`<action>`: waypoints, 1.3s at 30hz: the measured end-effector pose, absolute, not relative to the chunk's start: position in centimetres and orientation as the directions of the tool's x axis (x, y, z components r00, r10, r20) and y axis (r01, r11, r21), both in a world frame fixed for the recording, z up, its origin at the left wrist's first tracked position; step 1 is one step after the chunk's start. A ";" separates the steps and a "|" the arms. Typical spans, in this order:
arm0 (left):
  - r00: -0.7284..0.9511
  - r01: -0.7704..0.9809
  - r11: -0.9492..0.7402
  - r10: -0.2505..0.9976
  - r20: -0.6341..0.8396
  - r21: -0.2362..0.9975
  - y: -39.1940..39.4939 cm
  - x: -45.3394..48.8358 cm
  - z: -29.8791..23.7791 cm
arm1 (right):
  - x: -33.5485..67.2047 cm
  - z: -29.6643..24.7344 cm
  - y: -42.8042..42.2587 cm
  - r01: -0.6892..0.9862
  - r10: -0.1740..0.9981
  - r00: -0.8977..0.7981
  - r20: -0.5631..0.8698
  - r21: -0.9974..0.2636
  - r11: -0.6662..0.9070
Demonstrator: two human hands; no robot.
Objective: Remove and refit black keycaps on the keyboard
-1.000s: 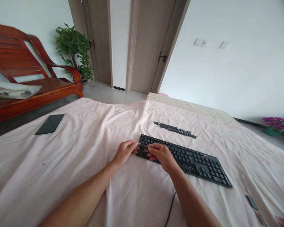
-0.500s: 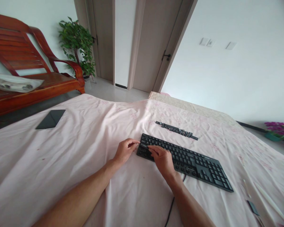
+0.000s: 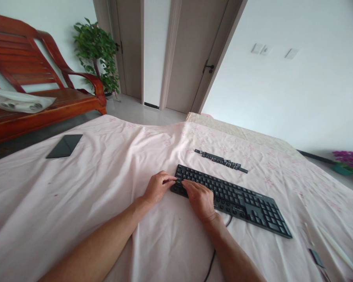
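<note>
A black keyboard (image 3: 264, 214) lies slanted on the pink cloth, and several keycaps are gone from its near rows. At its left end, my left hand (image 3: 159, 188) has thumb and fingertips pinched together at the edge of a wide black keycap (image 3: 179, 182). My right hand (image 3: 199, 199) is closed, its bunched fingertips at the right end of that same keycap, and it hides part of the near rows. Beyond the keyboard, loose black keycaps (image 3: 220, 159) lie in a line on the cloth.
A black cable (image 3: 212, 262) runs from the keyboard toward me. To the left lies a dark tablet (image 3: 65, 146). A small dark-headed tool (image 3: 316, 257) and a pale stick (image 3: 338, 250) rest at right. A wooden bench (image 3: 47, 105) stands beyond the cloth (image 3: 106, 180).
My fingertips have come closer together over the wide keycap, which now sits lower and flatter on the keyboard. The right hand has flattened somewhat. The view has shifted slightly.
</note>
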State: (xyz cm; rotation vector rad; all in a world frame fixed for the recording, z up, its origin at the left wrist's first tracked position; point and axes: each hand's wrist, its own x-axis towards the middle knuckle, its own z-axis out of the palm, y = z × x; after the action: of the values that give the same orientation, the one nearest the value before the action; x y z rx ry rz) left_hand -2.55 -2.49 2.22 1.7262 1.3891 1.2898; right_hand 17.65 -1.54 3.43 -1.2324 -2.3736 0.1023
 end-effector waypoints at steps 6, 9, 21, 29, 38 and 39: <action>0.007 0.427 -0.289 0.949 0.317 0.857 -2.4 -2.5 1.9 | 17.4 3.7 -1.8 0.755 0.765 -0.517 0.384 -0.216 0.619; 0.018 0.447 -0.298 0.946 0.325 0.843 -2.4 -2.5 1.9 | 17.4 3.6 -1.7 0.746 0.750 -0.523 0.406 -0.208 0.633; 0.050 0.530 -0.382 0.906 0.421 0.757 -2.3 -2.3 1.8 | 17.2 3.6 -1.6 0.711 0.671 -0.553 0.494 -0.140 0.689; 0.218 0.661 -0.486 0.854 0.473 0.572 -3.1 -2.3 2.5 | 16.9 3.7 -1.6 0.712 0.672 -0.564 0.480 -0.130 0.690; 0.310 0.739 -0.529 0.817 0.486 0.418 -3.5 -2.4 2.9 | 16.5 4.2 -2.0 0.729 0.686 -0.584 0.434 -0.092 0.678; 0.321 0.746 -0.530 0.817 0.480 0.403 -3.6 -2.4 2.9 | 16.4 4.3 -2.1 0.732 0.691 -0.584 0.425 -0.092 0.675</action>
State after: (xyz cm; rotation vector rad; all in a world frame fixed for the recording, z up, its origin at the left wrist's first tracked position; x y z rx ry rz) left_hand -2.38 -3.59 2.86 2.4634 1.4635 0.9963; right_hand 16.40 -2.05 4.32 -1.1083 -2.4607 -0.1291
